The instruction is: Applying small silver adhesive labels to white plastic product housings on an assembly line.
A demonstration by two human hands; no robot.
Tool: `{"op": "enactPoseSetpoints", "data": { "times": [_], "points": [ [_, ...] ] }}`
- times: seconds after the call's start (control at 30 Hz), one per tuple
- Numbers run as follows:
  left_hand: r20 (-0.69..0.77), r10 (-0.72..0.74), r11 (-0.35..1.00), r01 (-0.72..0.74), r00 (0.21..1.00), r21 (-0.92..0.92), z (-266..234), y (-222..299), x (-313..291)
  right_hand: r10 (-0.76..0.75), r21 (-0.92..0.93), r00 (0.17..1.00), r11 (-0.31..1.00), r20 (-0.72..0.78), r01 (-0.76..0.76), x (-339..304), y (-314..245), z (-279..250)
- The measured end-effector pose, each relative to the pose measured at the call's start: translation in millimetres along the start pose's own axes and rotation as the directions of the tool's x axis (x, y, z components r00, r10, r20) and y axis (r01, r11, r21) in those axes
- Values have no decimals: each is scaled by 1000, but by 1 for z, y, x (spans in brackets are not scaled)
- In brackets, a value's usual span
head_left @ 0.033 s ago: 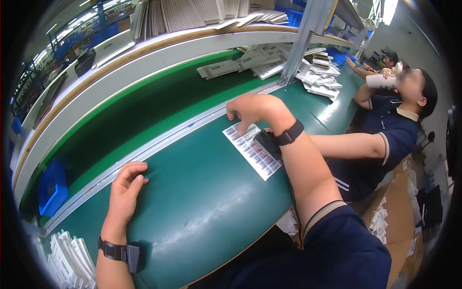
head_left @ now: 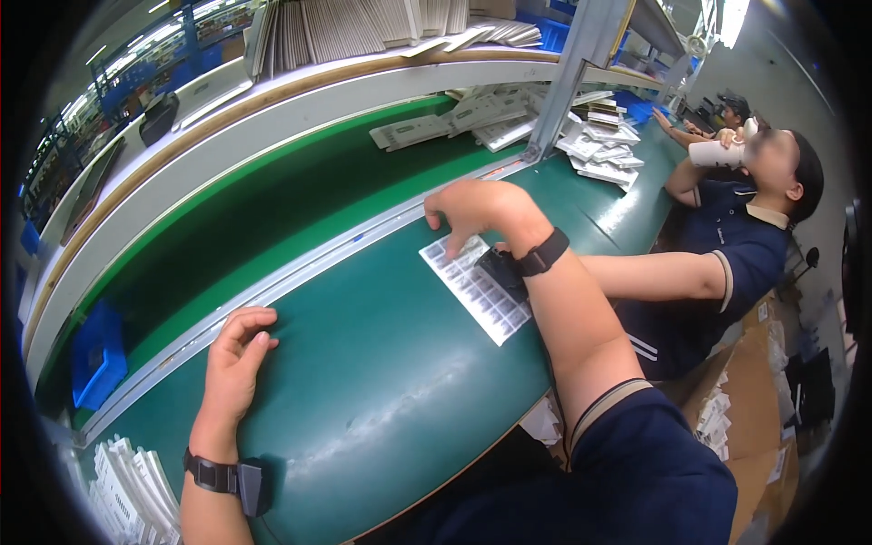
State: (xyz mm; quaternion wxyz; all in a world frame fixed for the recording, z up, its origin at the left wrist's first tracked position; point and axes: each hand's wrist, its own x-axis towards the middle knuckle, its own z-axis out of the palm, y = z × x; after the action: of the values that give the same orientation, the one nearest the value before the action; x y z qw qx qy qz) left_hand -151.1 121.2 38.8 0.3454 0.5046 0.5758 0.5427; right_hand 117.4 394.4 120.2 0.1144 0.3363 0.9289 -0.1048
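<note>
A white sheet with a grid of small grey rectangles, like a label sheet (head_left: 498, 313), lies flat on the green tabletop (head_left: 363, 354). Above its far end is my right hand (head_left: 481, 209), wrist bent, thumb and fingers apart. One digit points down at the sheet; whether it touches I cannot tell. A black strapped device at that wrist covers part of the sheet's right edge. To the left, over the tabletop, my left hand (head_left: 234, 363) is loosely curled, thumb apart from the fingers, with nothing in it. Another black device is strapped to that wrist.
A blue bin (head_left: 98, 356) stands at the far left, near stacked white boxes (head_left: 132, 490). More flat white boxes (head_left: 599, 145) are piled beyond a metal post (head_left: 572, 86). Overhead runs a shelf of packed cartons (head_left: 336, 27). At right, a co-worker (head_left: 718, 245) holds a white cup (head_left: 716, 154).
My right hand has shifted very slightly to the left. My left hand stays where it was.
</note>
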Motion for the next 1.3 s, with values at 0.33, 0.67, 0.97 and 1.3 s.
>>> {"op": "enactPoseSetpoints", "data": {
  "times": [0.33,0.67,0.97,1.3],
  "points": [
    [3,16,999,-16,1000,32,0,3,0,-83,251,991,966,105,54,26,-33,16],
    [67,148,954,-161,987,254,-2,-7,4,-453,283,865,819,-215,499,38,-98,54],
    [44,210,653,-173,977,737,19,-1,-7,-466,343,826,755,-318,559,37,-92,56],
    [42,175,764,-162,984,625,13,5,-3,-458,345,864,793,-209,503,42,-89,53]
  ]
}}
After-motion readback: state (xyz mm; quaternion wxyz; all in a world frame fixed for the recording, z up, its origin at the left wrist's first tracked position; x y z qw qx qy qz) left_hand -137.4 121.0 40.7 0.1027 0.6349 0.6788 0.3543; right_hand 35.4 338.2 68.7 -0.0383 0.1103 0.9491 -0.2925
